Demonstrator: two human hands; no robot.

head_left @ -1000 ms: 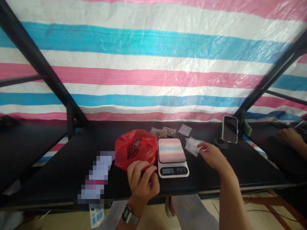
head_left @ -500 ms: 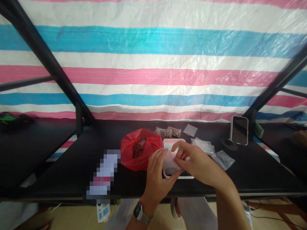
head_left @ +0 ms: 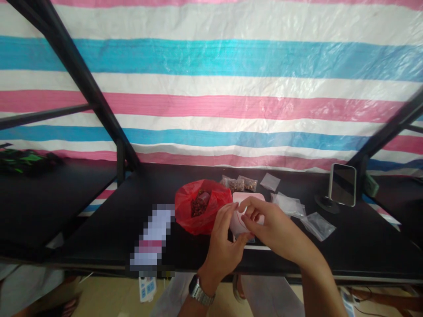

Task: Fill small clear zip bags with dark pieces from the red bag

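Note:
My left hand [head_left: 224, 244] and my right hand [head_left: 271, 227] are together above the kitchen scale [head_left: 248, 199], which they mostly hide. Between their fingertips they pinch a small clear plastic bag [head_left: 238, 222], each hand gripping one side of it. Just left of my hands an open red plastic bag [head_left: 193, 211] holds brown dried bits and a small scoop. Behind the scale lie two small filled bags [head_left: 243, 184]. A wristwatch sits on my left wrist.
Empty clear bags [head_left: 299, 211] lie right of the scale, one more [head_left: 270, 181] further back. A phone on a stand [head_left: 342, 186] is at the right. A blurred-out item [head_left: 152, 237] lies at the left on the black table [head_left: 99, 233]. A striped tarp hangs behind, black frame bars at both sides.
My right hand picked a clear bag from the pile at the right and brought it over the scale. My left hand rose to meet it and now grips it too.

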